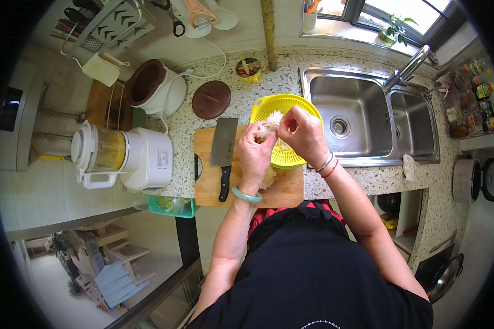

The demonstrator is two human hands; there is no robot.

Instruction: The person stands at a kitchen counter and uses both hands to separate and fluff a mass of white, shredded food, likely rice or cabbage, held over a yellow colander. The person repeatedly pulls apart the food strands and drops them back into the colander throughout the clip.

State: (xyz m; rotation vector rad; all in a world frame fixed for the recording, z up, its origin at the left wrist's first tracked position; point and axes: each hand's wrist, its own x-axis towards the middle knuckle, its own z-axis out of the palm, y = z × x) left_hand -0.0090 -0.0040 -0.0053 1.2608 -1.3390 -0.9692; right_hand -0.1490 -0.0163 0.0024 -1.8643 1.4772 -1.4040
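Left-hand grip: bare left hand (256,148), fingers and thumb closed around a pale, frilly, off-white clump (270,124), which pokes out above the fingertips.
Right-hand grip: bare right hand (306,137), thumb and forefinger curled into a loop and pinched together at the right edge of the same clump; the exact contact is too small to make out.
Wrists: a pale green, smooth bangle (247,194) on the left; a silver-coloured bangle (325,162) and a thin red cord (330,169) on the right.
Clump: held up between both hands, above a round, bright yellow plastic colander (282,101) with slotted walls.
Colander: some pale pieces (284,145) show inside, partly hidden by the hands.
Chopping board: rectangular, light-brown wood (288,189), at the near edge of the counter; a second, yellowish frilly clump (268,178) lies on it, just right of the left wrist.
Cleaver: broad grey blade, black handle (224,156), lying on the board left of the left hand, handle toward the person.
Beyond the board: a round, dark-brown lid (212,100) and a small yellow cup (248,78) with scraps in it.
Left counter: a white blender (148,156) with yellow contents in its jug, and a white pot (173,98) with a brown inner bowl.
Right counter: a double-basin stainless-steel sink (348,120) with a chrome tap (409,68); a whitish cloth (409,167) hangs near its near right corner.
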